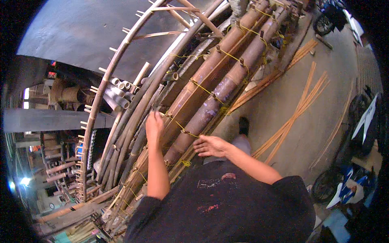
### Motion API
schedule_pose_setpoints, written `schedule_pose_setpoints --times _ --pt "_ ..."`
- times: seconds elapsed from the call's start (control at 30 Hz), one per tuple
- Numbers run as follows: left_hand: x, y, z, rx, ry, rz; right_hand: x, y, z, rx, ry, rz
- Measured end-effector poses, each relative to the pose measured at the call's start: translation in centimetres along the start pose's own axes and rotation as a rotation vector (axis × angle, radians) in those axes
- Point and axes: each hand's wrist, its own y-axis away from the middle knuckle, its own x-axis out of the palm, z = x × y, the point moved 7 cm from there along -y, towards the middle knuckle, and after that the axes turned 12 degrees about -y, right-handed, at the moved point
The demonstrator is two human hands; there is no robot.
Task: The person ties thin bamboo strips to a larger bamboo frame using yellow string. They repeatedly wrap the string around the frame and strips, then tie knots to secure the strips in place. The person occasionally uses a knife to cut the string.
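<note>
Two thick brown bamboo poles lie side by side before me, the nearer bamboo pole (207, 110) mottled with pale purple patches. Yellow cord (182, 128) is tied across them at intervals, with short pegs standing at the ties. My left hand (154, 124) is raised at the far side of the poles, its fingers curled closed. Something small and blurred shows at its fingertips, too unclear to name. At the near edge, my right hand (211, 146) has its fingers stretched toward the far side, beside the cord. Whether it touches the cord cannot be made out.
Beyond the poles stands a curved bamboo frame (106, 77) with many short pegs. Cut bamboo tubes (117, 95) are stacked behind it. Long bamboo strips (298, 115) lie crossed on the floor at right, and motorcycles (344, 184) are parked along the right edge.
</note>
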Motion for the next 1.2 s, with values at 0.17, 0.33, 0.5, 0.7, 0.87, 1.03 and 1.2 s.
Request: schedule_pose_setpoints --times 0.17,0.33,0.5,0.7,0.87,1.03,1.2 --pt "2.6 6.8 0.8 0.209 -0.108 -0.034 1.3 -4.7 -4.0 -0.086 -0.136 0.110" --pt "3.4 7.2 0.1 0.223 -0.302 -0.102 0.5 -4.7 -3.8 -0.254 -0.168 0.122" --pt "4.3 6.6 -0.7 0.387 -0.225 -0.019 -1.3 -5.1 -4.8 -0.312 -0.234 0.216" --pt "5.9 4.9 2.1 0.389 -0.074 0.098 -2.9 -6.2 -6.0 -0.344 -0.353 0.287" --pt "6.0 5.0 1.1 0.366 0.037 0.189 -5.7 -8.1 -7.1 -0.329 -0.440 0.252" --pt "6.3 4.9 1.2 0.307 0.145 0.276 -7.0 -8.6 -7.5 -0.331 -0.517 0.229" --pt "6.6 4.1 4.0 0.232 0.239 0.336 -7.5 -8.5 -7.3 -0.324 -0.545 0.182"
